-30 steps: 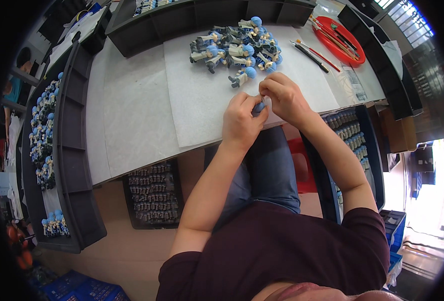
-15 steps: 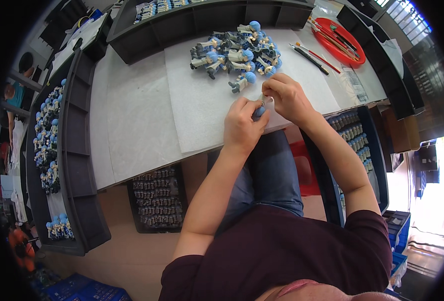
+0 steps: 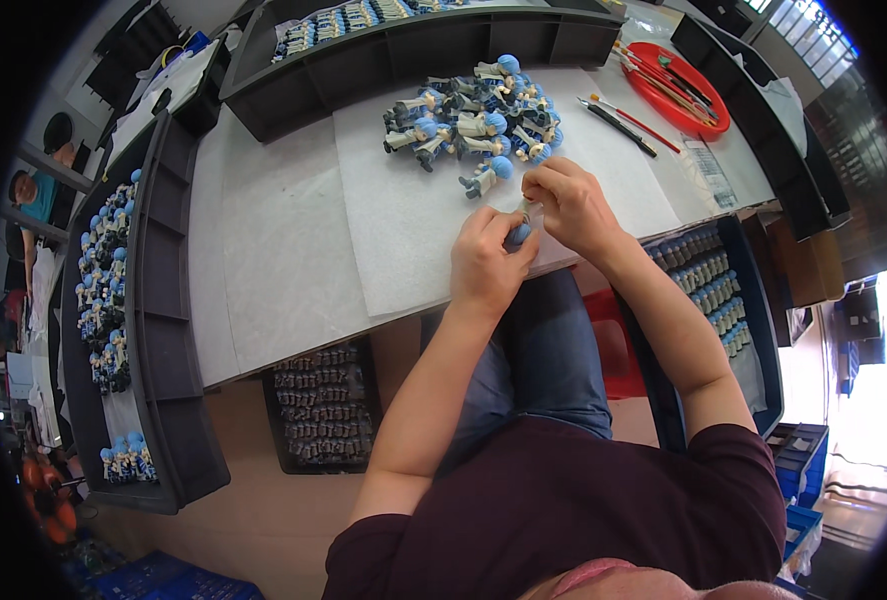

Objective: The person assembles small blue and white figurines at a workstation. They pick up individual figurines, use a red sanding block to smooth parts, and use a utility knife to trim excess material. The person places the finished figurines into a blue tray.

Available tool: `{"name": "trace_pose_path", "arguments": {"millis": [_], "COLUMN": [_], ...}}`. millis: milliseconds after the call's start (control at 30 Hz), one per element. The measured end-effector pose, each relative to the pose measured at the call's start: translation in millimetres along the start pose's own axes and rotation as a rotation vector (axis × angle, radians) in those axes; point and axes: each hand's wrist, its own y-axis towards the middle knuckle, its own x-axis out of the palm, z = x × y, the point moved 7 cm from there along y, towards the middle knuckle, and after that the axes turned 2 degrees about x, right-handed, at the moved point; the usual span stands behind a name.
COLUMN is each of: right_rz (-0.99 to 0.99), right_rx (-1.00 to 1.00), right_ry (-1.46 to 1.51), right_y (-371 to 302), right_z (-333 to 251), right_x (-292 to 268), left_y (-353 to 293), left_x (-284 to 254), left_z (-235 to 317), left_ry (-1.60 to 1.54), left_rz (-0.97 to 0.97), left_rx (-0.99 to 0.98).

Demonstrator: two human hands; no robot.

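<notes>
My left hand [image 3: 487,262] is closed around a small figurine with a blue head [image 3: 518,235], held above the near edge of the white foam sheet [image 3: 393,235]. Most of the figurine is hidden by my fingers. Close against it on the right, my right hand [image 3: 575,208] has its fingertips pinched together. A pale, thin bit shows between the two hands, too small to make out. Just beyond my hands lies a single blue-haired figurine [image 3: 487,176]. Behind that one, a heap of similar figurines [image 3: 478,120] rests on the sheet.
Pens and a thin brush [image 3: 623,128] lie right of the heap, beside a red oval tray [image 3: 720,118] of brushes. Dark crates of figurines stand at the left [image 3: 158,330], the back [image 3: 403,65] and below right [image 3: 753,330]. Another figurine tray [image 3: 278,420] sits under the table.
The whole view has shifted slightly. My hands stay together at the figurine; a white loop by my right fingertips shows less now. The person at far left has come further into view.
</notes>
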Motion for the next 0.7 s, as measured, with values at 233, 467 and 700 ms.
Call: {"name": "trace_pose_path", "arguments": {"millis": [233,467,700], "right_rz": [0.016,0.02,0.031], "right_rx": [0.02,-0.008,-0.01], "right_ry": [-0.007,-0.035,-0.055], "right_y": [-4,2,2], "right_z": [3,-1,1], "right_x": [2,1,1], "left_y": [-2,0,0], "left_x": [2,-4,-4], "left_z": [0,2,4], "left_ry": [-0.055,0.001,-0.018], "left_rz": [-0.018,-0.001,0.0], "left_rx": [-0.033,0.011,0.011]}}
